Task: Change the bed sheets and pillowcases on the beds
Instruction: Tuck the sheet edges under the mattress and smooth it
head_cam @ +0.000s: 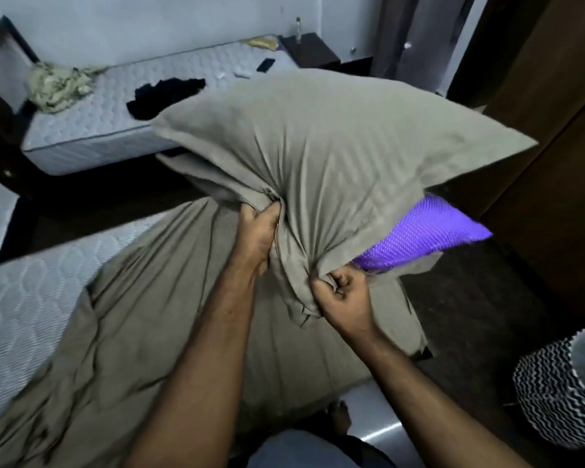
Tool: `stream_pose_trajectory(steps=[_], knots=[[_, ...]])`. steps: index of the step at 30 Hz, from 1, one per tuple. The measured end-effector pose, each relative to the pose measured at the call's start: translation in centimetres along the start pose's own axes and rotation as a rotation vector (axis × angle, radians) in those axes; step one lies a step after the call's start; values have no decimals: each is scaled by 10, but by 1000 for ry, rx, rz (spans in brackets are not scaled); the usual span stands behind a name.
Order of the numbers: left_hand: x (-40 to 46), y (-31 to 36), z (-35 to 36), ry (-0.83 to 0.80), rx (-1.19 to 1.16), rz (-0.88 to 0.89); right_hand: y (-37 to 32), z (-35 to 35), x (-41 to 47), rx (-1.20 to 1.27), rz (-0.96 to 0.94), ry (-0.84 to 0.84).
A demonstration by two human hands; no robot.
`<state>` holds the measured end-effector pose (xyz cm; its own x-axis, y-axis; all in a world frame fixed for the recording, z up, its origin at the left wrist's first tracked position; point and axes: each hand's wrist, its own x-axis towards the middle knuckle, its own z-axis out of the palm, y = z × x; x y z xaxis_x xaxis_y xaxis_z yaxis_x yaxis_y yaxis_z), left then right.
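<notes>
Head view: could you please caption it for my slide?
Both hands grip a grey pillowcase over a purple pillow.

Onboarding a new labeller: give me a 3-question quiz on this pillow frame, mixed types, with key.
1. True or false: both hands grip the grey pillowcase.
2. What colour is the pillow showing under the case? A) purple B) green C) white
3. Fill in: the far mattress has no ____ on it.

Key:
1. True: the left hand and right hand both bunch the case's open end.
2. A: the purple pillow pokes out.
3. Sheet: it lies bare, with dark clothing on it.
</notes>
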<state>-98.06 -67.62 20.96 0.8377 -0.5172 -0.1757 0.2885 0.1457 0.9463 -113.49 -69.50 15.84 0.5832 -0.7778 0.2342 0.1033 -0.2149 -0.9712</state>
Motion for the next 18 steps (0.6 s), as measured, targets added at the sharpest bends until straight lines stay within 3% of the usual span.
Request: stream_pose_trajectory(steps=[6, 9, 12, 15, 18], knots=[[16, -157, -26, 160, 33, -436, 119, -15, -36, -79, 490, -88], [11, -241, -52, 260, 116, -643, 195, -21, -67, -258, 747, -128], [-9, -314, -73, 392, 259, -807, 240, -30, -101, -438, 864, -277], [-32, -351, -89, 386, 303, -794, 259, -21, -136, -522, 913, -334], [-37, -334, -102, 389, 273, -778, 245, -4, -144, -590, 919, -317]])
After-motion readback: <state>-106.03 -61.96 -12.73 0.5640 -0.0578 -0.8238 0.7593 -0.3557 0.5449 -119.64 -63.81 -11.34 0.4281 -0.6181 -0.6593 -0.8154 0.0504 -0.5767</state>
